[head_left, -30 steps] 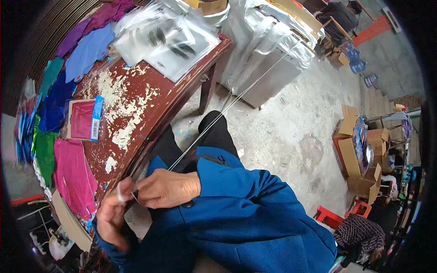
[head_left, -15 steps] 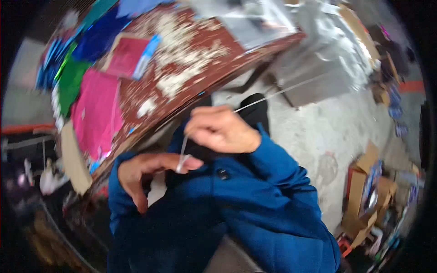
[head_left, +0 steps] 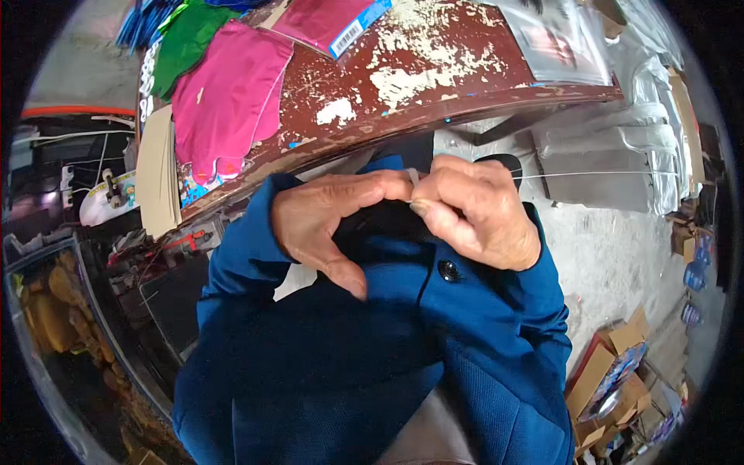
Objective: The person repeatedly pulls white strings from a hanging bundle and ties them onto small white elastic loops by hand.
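Note:
My left hand (head_left: 329, 209) is held in front of my blue jacket, its fingers stretched out to the right and its thumb well apart below. A white string (head_left: 413, 177) is looped around the fingertips of that hand. Against those fingertips, my right hand (head_left: 484, 209) has its thumb and index finger pinched together on the string. Past the right knuckles, a long taut stretch of the string runs to the right, above the floor. The part inside my right fist is hidden.
A worn red-brown table (head_left: 341, 105) stands just beyond my hands. On it lie pink fabric (head_left: 229, 97), green fabric (head_left: 186, 43), a packaged pink item (head_left: 322, 23) and clear plastic bags (head_left: 558, 46). Cardboard boxes (head_left: 597, 380) sit at lower right, plastic-wrapped stacks (head_left: 604, 155) at right.
My right hand has come down beside my left fingertips, closing the gap between them. The left hand has risen relative to my jacket. My view has shifted, and the picture is sharper.

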Tool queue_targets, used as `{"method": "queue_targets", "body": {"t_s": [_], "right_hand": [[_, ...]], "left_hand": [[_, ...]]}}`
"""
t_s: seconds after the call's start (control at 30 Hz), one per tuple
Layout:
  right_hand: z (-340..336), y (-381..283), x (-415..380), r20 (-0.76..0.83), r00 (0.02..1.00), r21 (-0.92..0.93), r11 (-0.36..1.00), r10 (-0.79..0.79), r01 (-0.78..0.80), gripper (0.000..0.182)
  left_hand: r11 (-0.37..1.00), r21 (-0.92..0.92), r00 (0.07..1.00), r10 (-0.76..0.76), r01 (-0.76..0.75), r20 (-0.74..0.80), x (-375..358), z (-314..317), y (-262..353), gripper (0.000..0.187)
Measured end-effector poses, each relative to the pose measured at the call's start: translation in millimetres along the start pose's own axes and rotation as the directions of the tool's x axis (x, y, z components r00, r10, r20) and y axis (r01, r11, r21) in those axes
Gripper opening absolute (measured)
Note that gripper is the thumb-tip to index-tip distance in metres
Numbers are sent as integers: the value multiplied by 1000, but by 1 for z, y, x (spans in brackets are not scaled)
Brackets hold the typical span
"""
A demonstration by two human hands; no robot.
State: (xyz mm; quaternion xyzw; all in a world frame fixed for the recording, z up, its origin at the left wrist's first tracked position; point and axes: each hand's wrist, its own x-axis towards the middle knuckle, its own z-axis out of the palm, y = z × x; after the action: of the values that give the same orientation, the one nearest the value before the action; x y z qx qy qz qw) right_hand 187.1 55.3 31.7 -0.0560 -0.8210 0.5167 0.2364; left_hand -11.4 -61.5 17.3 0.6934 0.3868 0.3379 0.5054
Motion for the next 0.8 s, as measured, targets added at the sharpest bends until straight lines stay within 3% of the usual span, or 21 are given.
{"method": "queue_targets", "body": {"t_s": [0.17, 0.3, 0.4, 0.47, 0.5, 0.57, 0.63, 0.7, 0.73, 0.8], "right_hand": [[-6, 18, -2, 7, 998, 99, 993, 61, -61, 5], [10, 46, -13, -76, 994, 42, 997, 75, -72, 3], [19, 32, -15, -30, 999, 52, 998, 23, -21, 3], [21, 21, -16, 22, 999, 62, 998, -30, 29, 3], [16, 16, -15, 15, 999, 51, 997, -51, 50, 4], [2, 3, -8, 11, 996, 32, 996, -89, 88, 6], [-12, -11, -3, 104, 994, -156, 987, -23, 39, 8], [-13, -5, -5, 50, 999, -123, 992, 6, 0, 8], [-12, 1, -6, -8, 999, -81, 995, 48, -49, 7], [-6, 17, -3, -109, 987, 19, 993, 116, -114, 7]], "left_hand": [[969, -248, 980, 47, 2, 192, 1, -5, -9, 109], [879, -443, 983, 180, -177, -37, -1, -1, -14, 110], [812, -537, 973, 208, -231, -105, 2, 0, -11, 110], [989, -133, 995, 50, -62, -91, 4, -3, -6, 108], [989, -129, 995, 54, -65, -89, 5, -3, -3, 108], [1000, -13, 998, 6, -5, 60, 8, -5, 5, 106], [992, 116, 980, -65, 44, 186, 9, -7, 11, 104], [983, -184, 966, 65, -19, 248, 5, -4, -5, 105], [986, -167, 969, 62, -22, 238, 7, -3, -10, 105], [892, -361, 935, 334, -273, 118, 11, -5, -15, 110]]}}
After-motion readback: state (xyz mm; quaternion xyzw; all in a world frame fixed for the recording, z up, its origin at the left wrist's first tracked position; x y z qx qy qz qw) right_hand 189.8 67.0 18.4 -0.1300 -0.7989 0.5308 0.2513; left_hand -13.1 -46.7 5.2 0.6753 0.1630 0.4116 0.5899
